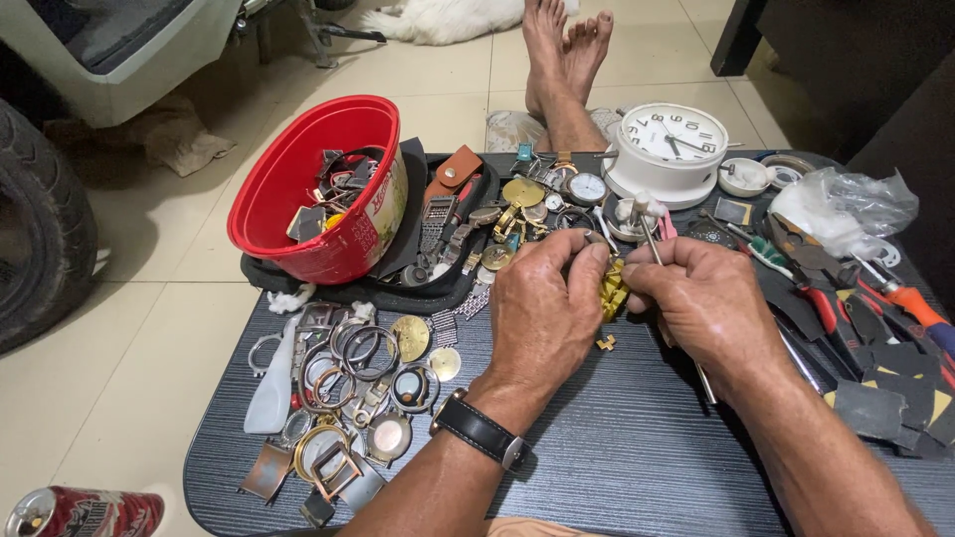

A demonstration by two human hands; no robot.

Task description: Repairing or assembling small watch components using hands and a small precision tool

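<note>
Dark tabletop (597, 467): gold watch band (613, 290) pinched betw. left hand (542, 318) & right hand (701, 298); right grip also closed on thin tool (649, 237), prob. a pin pusher, shaft upright.

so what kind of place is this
Probably a home watch-repair spot, set up on a low dark table over a tiled floor. Loose watch cases lie about, a red tub holds parts, and both hands work a gold bracelet.
</note>
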